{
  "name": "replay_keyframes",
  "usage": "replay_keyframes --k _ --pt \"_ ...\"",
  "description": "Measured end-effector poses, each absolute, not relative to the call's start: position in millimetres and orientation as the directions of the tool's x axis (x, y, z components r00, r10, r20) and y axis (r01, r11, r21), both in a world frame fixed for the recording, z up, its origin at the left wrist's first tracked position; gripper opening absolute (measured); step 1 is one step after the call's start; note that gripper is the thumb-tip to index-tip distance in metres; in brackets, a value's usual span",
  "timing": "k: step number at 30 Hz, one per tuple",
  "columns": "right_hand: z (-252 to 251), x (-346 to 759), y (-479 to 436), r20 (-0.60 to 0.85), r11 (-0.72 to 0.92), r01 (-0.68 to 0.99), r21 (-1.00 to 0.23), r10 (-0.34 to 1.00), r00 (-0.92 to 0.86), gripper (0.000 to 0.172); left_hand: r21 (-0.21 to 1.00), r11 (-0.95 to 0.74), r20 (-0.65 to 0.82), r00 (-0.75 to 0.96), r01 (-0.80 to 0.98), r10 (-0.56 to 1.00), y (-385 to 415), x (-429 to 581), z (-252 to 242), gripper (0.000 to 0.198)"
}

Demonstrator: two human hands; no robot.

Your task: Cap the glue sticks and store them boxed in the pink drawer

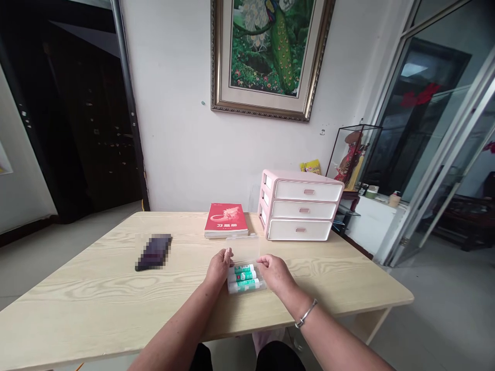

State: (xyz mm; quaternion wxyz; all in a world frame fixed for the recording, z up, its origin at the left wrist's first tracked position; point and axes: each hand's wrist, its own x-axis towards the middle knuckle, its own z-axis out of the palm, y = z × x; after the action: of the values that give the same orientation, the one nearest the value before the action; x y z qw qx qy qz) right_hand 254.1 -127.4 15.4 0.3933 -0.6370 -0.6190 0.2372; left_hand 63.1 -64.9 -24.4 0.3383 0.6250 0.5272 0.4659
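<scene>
A clear plastic box (232,289) lies near the table's front edge with its see-through lid (246,247) tilted up at the back. Inside are three green-and-white glue sticks (243,276), lying side by side. At the box's left rear corner, my left hand (219,268) has its fingers closed on the edge where lid and box meet. My right hand (275,271) pinches the right rear edge of the box, its fingertips partly hidden.
Beyond the box, a red book (226,219) lies on the wooden table (185,293). A pink-and-white drawer unit (303,206) stands behind on the right. To the left rests a dark, pixelated flat object (153,251). The wall borders the table's back edge.
</scene>
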Motion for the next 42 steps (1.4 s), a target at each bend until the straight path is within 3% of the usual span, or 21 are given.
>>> replay_keyframes --k 6,13,19,22,24,27,32,35,42 --pt "21.1 261.2 -120.0 0.203 -0.012 0.787 -0.616 0.964 0.174 0.026 0.927 -0.230 0.240 0.004 0.296 0.971 -48.5 97.6 -30.0 0.051" --pt "27.4 277.1 -106.0 0.194 -0.086 0.894 -0.441 0.963 0.188 0.027 0.905 -0.288 0.289 0.044 0.312 0.956 -34.3 130.0 -27.3 0.051" --pt "28.4 279.9 -100.2 0.142 -0.071 0.932 -0.357 0.981 0.129 0.032 0.809 -0.362 0.416 -0.015 0.463 0.909 -51.3 111.8 -20.0 0.044" --pt "29.0 274.9 -97.6 0.097 -0.076 0.924 -0.376 0.988 0.121 0.040 0.682 -0.440 0.542 0.000 0.585 0.840 -71.3 106.5 -12.8 0.032" --pt "27.9 272.2 -95.8 0.070 -0.086 0.913 -0.399 0.990 0.124 0.045 0.583 -0.564 0.595 0.164 0.585 0.787 -81.4 106.7 -8.4 0.025" --pt "23.1 273.0 -92.0 0.050 -0.102 0.886 -0.453 0.989 0.139 0.053 0.463 -0.637 0.554 0.361 0.616 0.751 -86.3 108.5 -4.3 0.028" --pt "10.4 283.8 -80.4 0.015 -0.153 0.788 -0.597 0.979 0.202 0.063 0.311 -0.648 0.475 0.477 0.695 0.739 -82.8 109.6 0.6 0.035" --pt "4.5 288.3 -72.5 0.014 -0.161 0.713 -0.683 0.973 0.232 0.059 0.294 -0.642 0.449 0.491 0.708 0.747 -83.2 109.6 3.3 0.031" --pt "6.9 285.3 -65.7 0.033 -0.136 0.551 -0.824 0.957 0.287 0.038 0.382 -0.609 0.434 0.447 0.695 0.782 -84.0 109.3 4.8 0.028"
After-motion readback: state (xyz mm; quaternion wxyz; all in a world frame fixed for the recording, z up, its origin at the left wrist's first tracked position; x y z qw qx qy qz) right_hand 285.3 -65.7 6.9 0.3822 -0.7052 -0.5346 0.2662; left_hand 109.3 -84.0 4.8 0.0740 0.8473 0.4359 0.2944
